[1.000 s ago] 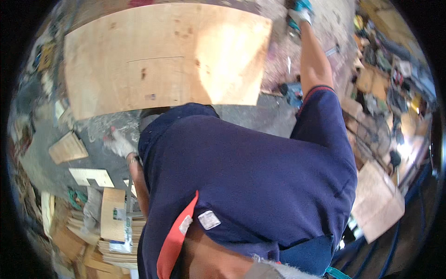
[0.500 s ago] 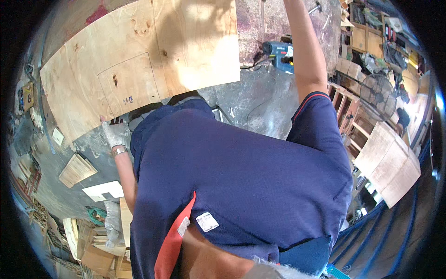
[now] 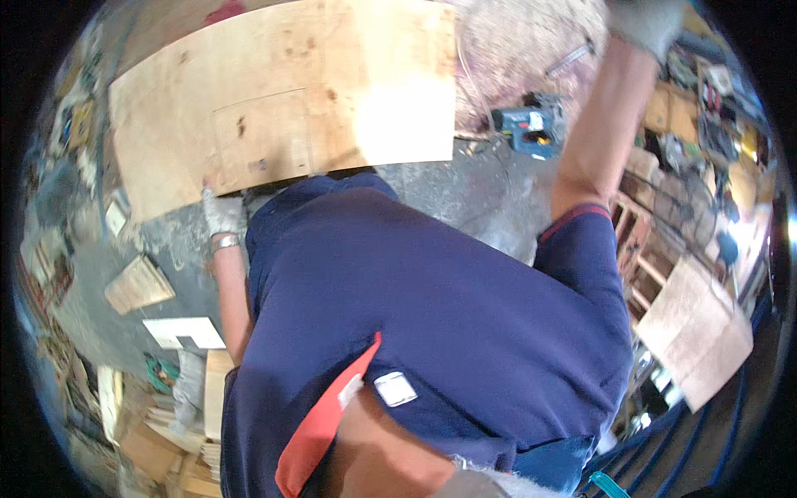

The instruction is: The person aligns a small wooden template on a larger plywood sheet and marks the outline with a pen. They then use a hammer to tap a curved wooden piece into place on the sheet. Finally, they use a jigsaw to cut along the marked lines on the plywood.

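Note:
A large pale plywood sheet (image 3: 174, 108) with knots and a pencilled outline lies across the upper left. At its near edge is my left hand (image 3: 222, 213), in a light glove with a metal-banded watch at the wrist. One bare fingertip rests on the sheet's edge and the hand closes there; the other fingers are blurred. My right hand (image 3: 644, 26), also gloved, is stretched to the top right, smeared and partly cut off, so its fingers and anything in them cannot be made out. Nearest below it is a blue jigsaw (image 3: 525, 129) on the dark surface.
A metal tool (image 3: 569, 58) lies beyond the jigsaw, near a thin cable. On the left are wood offcuts (image 3: 138, 284) and a notched white board (image 3: 184, 333). Wooden frames and a bent pale panel (image 3: 696, 328) stand at the right.
My right arm has swung right, bringing its gloved hand into view. The sheet and jigsaw appear shifted right as the view moved. My left hand stays at the sheet's edge.

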Tool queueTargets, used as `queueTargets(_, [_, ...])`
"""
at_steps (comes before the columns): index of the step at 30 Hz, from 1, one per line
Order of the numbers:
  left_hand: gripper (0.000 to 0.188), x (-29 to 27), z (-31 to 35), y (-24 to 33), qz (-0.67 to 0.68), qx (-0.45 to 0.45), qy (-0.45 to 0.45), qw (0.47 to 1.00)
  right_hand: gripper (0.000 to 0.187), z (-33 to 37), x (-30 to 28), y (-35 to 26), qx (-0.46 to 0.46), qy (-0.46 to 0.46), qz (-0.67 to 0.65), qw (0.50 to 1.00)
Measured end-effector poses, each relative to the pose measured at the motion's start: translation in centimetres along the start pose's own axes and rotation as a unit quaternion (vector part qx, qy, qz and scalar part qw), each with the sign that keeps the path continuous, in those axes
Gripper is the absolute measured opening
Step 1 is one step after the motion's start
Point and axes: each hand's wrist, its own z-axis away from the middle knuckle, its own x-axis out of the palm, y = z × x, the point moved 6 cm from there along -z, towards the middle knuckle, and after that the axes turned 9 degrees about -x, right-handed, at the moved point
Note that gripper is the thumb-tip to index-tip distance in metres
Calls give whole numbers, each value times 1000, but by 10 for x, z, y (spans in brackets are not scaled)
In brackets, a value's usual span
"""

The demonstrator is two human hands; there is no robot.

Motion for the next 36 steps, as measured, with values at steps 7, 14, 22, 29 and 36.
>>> queueTargets(7, [53, -16, -7, 24, 57, 87, -23, 994, 17, 162, 27, -3, 214, -83, 370, 901])
queueTargets(14, [53, -17, -4, 43, 76, 99, -8, 992, 31, 332, 107, 101, 416, -318, 380, 763])
queueTargets(22, [67, -21, -2, 41, 31, 117, 75, 990, 31, 405, 119, 147, 309, -393, 416, 760])
queueTargets(29, [73, -21, 4, 39, 10, 101, 85, 991, 33, 422, 111, 155, 313, -426, 450, 720])
queueTargets(36, [71, -24, 3, 36, -3, 98, 107, 989, 38, 431, 110, 162, 383, -438, 469, 664])
